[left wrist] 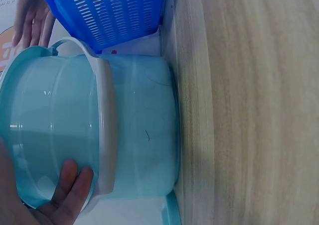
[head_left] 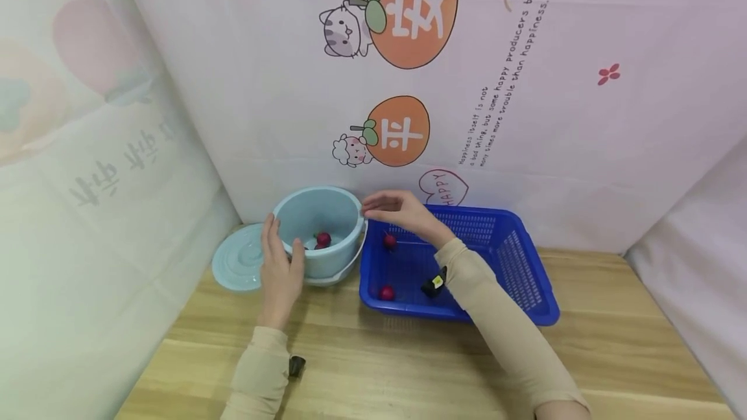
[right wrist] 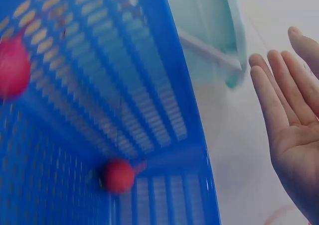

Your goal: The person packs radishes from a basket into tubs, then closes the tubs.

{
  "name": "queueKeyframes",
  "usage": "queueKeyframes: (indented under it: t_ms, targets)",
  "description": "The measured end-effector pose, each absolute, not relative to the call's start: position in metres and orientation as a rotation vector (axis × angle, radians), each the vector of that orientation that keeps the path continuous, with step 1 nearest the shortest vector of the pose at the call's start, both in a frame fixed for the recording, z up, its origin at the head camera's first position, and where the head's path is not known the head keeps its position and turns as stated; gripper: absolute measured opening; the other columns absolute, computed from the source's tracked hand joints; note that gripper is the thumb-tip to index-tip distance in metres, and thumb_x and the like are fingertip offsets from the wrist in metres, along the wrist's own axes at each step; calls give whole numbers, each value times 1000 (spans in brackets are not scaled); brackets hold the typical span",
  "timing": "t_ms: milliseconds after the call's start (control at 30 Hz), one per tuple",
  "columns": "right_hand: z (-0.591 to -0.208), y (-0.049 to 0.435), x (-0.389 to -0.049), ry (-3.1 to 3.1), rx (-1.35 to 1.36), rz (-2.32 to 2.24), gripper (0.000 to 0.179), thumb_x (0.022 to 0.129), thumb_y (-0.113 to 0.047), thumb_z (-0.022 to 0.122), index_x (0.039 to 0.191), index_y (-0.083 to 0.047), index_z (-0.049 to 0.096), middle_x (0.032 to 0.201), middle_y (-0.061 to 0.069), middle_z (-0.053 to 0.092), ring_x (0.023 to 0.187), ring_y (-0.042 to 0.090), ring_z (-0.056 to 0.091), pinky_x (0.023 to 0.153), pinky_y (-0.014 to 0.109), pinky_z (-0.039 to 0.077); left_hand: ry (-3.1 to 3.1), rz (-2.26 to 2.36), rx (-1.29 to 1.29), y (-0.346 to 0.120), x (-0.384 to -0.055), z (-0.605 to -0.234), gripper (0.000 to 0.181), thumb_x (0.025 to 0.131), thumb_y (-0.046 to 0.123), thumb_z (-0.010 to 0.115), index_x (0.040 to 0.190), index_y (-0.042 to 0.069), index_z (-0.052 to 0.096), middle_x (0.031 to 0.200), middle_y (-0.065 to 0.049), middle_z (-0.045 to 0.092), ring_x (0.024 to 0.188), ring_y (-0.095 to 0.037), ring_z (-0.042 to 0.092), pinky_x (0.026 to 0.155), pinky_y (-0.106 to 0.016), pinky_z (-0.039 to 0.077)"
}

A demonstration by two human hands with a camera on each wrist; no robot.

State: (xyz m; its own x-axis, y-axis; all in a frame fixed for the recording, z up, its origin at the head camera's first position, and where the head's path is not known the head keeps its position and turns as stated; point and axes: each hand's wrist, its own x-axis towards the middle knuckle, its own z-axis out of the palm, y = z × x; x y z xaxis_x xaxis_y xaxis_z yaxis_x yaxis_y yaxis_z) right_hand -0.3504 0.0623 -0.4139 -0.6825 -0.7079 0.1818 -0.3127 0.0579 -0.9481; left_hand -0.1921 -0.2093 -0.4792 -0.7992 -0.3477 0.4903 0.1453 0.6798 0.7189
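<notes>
A light blue bucket (head_left: 335, 258) stands upright at the back of the table, its pale handle (left wrist: 104, 120) hanging down against the side. Inside it lie red radishes (head_left: 323, 238). My left hand (head_left: 280, 274) rests against the bucket's left side, fingers extended, fingertips on the wall in the left wrist view. My right hand (head_left: 408, 216) is held out flat at the right rim, fingers straight and nothing in them. Under the right forearm sits a blue plastic basket (head_left: 545, 306), with one radish (head_left: 390, 240) near its back left and another (head_left: 387, 292) at its front left.
A light blue lid (head_left: 236, 258) lies left of the bucket, partly hidden by the left hand. Printed white cloth (head_left: 280, 83) hangs behind and at both sides of the wooden table (head_left: 362, 368). The basket stands close beside the bucket.
</notes>
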Motion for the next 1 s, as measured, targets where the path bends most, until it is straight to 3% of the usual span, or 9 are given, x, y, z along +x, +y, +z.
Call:
queueKeyframes:
  t_ms: [133, 400, 567, 700, 1000]
  targets:
    - [-414, 92, -359, 2082, -1006, -1601, 41, 100, -27, 75, 135, -6, 71, 126, 6, 75, 121, 27, 69, 105, 43, 53, -2278, -1051, 158, -210, -193, -476, 68, 111, 40, 43, 166, 4, 25, 175, 2, 16, 55, -23, 46, 48, -38, 41]
    - [-423, 130, -374, 2107, -948, -1592, 35, 101, -20, 74, 132, -4, 72, 126, 11, 75, 124, 45, 65, 105, 49, 53, -2264, -1027, 142, -214, -194, -475, 67, 111, 38, 44, 165, 2, 26, 175, -3, 18, 48, -19, 37, 40, -35, 35]
    - [-425, 130, -376, 2187, -955, -1512, 36, 101, -24, 75, 132, -7, 72, 125, 7, 75, 119, 32, 69, 104, 43, 54, -2272, -1040, 152, -215, -195, -476, 67, 111, 40, 44, 166, 5, 25, 175, -1, 17, 47, -19, 39, 41, -37, 37]
    - [-426, 126, -373, 2223, -967, -1452, 37, 99, -25, 77, 131, -6, 73, 125, 5, 76, 118, 24, 70, 105, 45, 53, -2281, -1061, 168, -214, -193, -477, 68, 111, 41, 43, 166, 5, 25, 175, 3, 15, 49, -20, 42, 44, -38, 40]
    - [-444, 113, -377, 2353, -1087, -1203, 35, 99, -18, 77, 127, 1, 73, 124, 12, 76, 116, 26, 71, 104, 43, 54, -2279, -1051, 148, -212, -193, -477, 67, 111, 40, 42, 165, 4, 26, 175, -4, 18, 50, -21, 42, 44, -38, 38]
